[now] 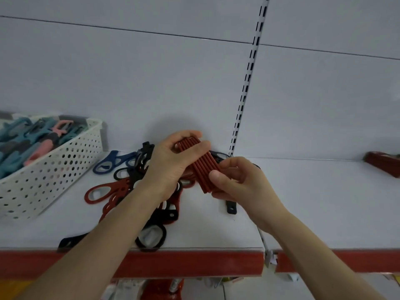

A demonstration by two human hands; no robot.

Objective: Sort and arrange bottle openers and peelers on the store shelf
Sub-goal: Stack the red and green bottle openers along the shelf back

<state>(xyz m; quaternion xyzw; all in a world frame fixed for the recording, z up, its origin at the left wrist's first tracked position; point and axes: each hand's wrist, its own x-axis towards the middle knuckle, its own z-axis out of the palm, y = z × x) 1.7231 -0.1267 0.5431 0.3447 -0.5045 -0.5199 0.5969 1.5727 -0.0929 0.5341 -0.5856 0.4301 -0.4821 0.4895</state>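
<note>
The white store shelf with a red front strip [324, 202] lies under both my hands. Far to the left of my left hand [171, 163] stands a white perforated plastic basket [65, 167], filled with blue, pink and grey plastic peelers [28, 139]. Beneath and just left of that hand sprawls a loose heap of flat red, black and blue loop-ended bottle openers [104, 191] on the shelf. Well off to the right of my right hand [240, 180], by the back panel, lies a dark red bundle [383, 163], too blurred to make out. Between my hands I hold a neat stack of red-brown bottle openers [202, 167], edge-on: left fingers curled over its far end, right thumb and fingers pinching its near end. Just below my right hand lies one black opener end [231, 207].
</note>
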